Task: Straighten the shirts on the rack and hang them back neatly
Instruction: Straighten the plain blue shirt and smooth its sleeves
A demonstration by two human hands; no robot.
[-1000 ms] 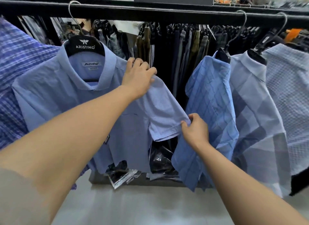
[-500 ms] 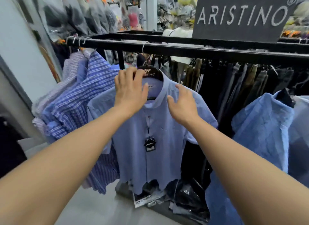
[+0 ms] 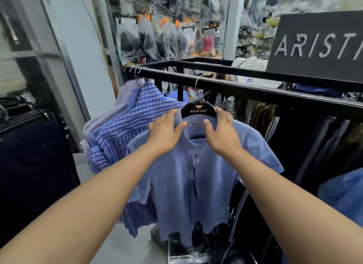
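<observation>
Shirt (image 3: 186, 175) collar pressed by left hand (image 3: 164, 132) and right hand (image 3: 222, 134); fingers (image 3: 170, 115) spread.

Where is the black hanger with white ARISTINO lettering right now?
In the head view, the black hanger sits centre frame, hooked on the black metal rail, inside the collar of the plain light-blue shirt, between the left hand and right hand.
</observation>
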